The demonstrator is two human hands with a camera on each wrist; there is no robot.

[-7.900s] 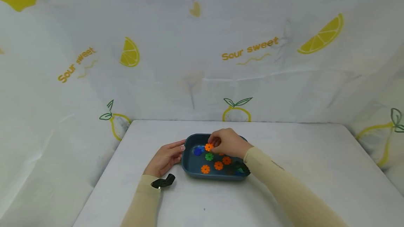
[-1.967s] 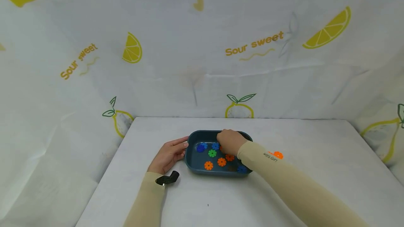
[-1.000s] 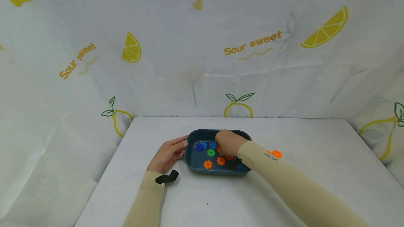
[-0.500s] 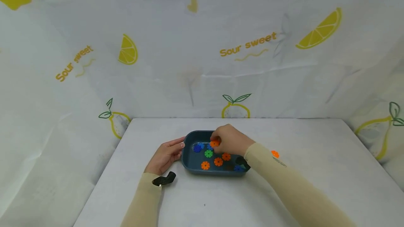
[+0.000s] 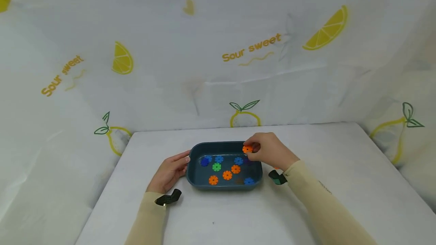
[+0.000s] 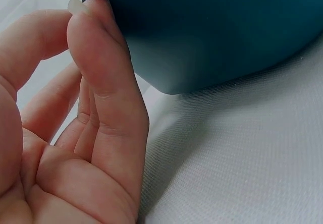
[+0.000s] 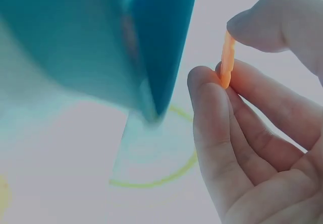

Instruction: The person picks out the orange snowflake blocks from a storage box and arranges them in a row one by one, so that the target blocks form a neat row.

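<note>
My right hand (image 5: 272, 149) pinches an orange notched snowflake disc (image 5: 247, 149) between thumb and fingers, above the right end of a dark blue-green tray (image 5: 225, 187). In the right wrist view the disc (image 7: 227, 60) is seen edge-on, beside the blurred tray wall (image 7: 169, 42). My left hand (image 5: 168, 173) grips the tray's left end, with its fingertips at the wall (image 6: 202, 37) in the left wrist view. Inside the tray lie several blue discs (image 5: 239, 160), a green disc (image 5: 216, 167), three orange discs (image 5: 227, 175) and a dim brown one (image 5: 240, 180).
A sliver of another orange disc (image 5: 276, 168) shows on the white table (image 5: 218, 218), mostly hidden by the right wrist. Black wrist cameras (image 5: 277, 177) sit on both wrists. Behind the table hangs a white lemon-print cloth (image 5: 190, 59).
My right hand has lifted an orange disc from the tray and moved it right, toward the tray's right rim. Earlier, orange discs appeared on the table right of the tray. My left hand stays at the tray.
</note>
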